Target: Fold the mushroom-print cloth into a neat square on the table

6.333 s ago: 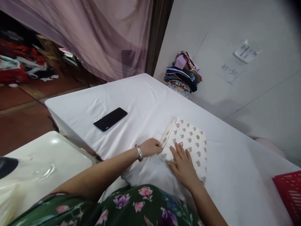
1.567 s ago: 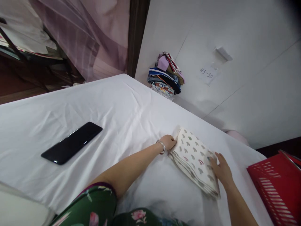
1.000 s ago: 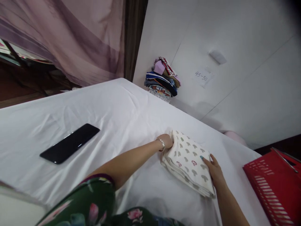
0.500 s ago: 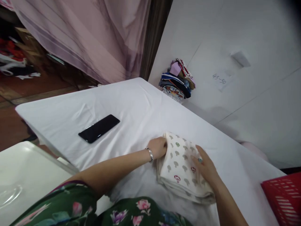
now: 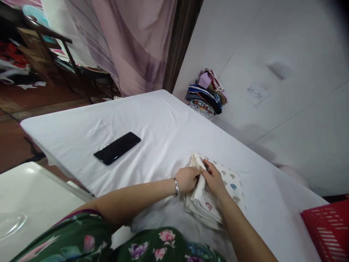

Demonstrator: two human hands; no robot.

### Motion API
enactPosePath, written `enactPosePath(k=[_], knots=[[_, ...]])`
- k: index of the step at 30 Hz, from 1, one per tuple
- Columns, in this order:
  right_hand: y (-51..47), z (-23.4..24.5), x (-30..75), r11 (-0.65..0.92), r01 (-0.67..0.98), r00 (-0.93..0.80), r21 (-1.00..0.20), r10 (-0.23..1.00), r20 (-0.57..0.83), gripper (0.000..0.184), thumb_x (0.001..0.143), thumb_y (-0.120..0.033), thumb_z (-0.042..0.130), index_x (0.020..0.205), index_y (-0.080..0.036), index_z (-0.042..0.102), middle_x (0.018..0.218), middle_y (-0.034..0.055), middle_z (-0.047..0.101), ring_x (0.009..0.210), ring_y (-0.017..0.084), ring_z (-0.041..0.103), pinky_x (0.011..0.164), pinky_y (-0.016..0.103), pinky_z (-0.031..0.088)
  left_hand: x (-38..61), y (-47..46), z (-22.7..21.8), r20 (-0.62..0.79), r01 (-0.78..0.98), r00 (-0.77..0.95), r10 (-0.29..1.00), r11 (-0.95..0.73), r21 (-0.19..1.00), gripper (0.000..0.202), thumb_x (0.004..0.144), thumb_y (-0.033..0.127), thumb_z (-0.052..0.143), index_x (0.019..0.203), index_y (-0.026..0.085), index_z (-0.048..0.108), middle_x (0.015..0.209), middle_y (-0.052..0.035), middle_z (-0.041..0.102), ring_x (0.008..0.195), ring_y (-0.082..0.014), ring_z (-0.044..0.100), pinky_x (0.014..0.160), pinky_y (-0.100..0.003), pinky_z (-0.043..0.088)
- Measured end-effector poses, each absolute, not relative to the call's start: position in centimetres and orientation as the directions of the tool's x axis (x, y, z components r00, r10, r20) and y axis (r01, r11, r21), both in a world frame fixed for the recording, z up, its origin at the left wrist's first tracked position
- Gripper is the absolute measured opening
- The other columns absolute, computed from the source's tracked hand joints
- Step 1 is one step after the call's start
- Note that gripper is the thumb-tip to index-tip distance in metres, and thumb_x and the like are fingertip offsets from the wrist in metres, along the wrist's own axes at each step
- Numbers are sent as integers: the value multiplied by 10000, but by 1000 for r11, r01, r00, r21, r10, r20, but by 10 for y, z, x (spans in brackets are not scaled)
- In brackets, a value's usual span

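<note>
A folded white cloth [image 5: 231,176] with a small mushroom print lies in several layers on the white-covered table, close to my body. At its left edge my left hand [image 5: 187,179], with a silver bracelet at the wrist, has its fingers curled on the layers. My right hand [image 5: 214,180] pinches the upper layer near the same edge, beside the left fingertips. Some fingertips of both hands are hidden in the cloth's folds.
A black phone [image 5: 117,148] lies on the white tablecloth [image 5: 160,127] to the left. Folded clothes [image 5: 205,92] are stacked against the wall. A red plastic basket [image 5: 328,227] stands at the right, and a white chair [image 5: 29,196] at the lower left.
My right hand has moved left from the cloth's right side to its left edge. The upper layer is now lifted and gathered there. The pink curtain at the back has shifted, uncovering a chair.
</note>
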State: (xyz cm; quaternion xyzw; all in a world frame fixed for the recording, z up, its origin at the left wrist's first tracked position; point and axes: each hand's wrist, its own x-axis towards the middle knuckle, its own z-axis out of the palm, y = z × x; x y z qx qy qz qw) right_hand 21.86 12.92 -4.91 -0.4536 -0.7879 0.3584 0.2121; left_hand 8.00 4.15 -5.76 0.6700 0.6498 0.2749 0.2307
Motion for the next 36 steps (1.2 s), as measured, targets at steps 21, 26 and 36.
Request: enactPosePath(k=[21,26,36], knots=[[158,-57,261,470,629,-458,-620,868,192,466,761,-441,524,1159,-208,585,1280,90,528,1180,277,461,969,453,381,57,110,-72,-116,700,-343,932,336,630,261,821,316,436,1009,197,572,1115,-89,606,955,-212,602,763,-295,457],[169,-81,277,515,788,-483,-337,857,182,492,801,-429,459,1237,-213,530,1345,105,462,1281,305,341,1041,539,221,58,113,-72,-94,657,-350,932,316,684,246,796,270,470,1014,199,558,1119,-80,602,952,-211,595,759,-290,449],[159,-83,274,548,806,-521,-224,836,170,536,868,-437,348,1307,-146,447,1386,143,407,1303,283,312,1047,509,218,45,116,-81,-48,582,-341,939,251,773,130,699,170,543,819,192,590,912,-37,660,817,-165,587,682,-238,426]])
